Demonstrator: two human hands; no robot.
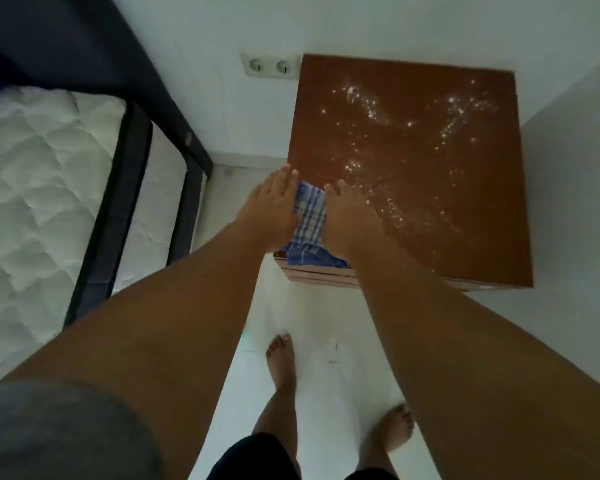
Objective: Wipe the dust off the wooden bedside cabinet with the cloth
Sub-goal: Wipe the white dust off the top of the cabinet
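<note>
the wiping looks barely begun, if begun at all. the wooden bedside cabinet [329,126] stands in the corner of the room against the wall, and its brown top carries white dust [371,109] in scattered trails and specks across the middle, the far right part and down toward the near edge. no clean swept lane shows through it, though the strip along the left side has few specks. the blue-and-white checked cloth [310,213] lies bunched on the near left corner of the top, with one end hanging over the front edge. both hands are on it: the left hand [274,202] rests on its left side with fingers straight and together, reaching past the cloth toward the cabinet's left edge, and the right hand [349,216] presses on its right side, fingers stretched forward as far as the blur allows. neither hand seems to be clutching the fabric. what is left is nearly everything — pushing the cloth across the whole dusted area, out to the far and right edges.
</note>
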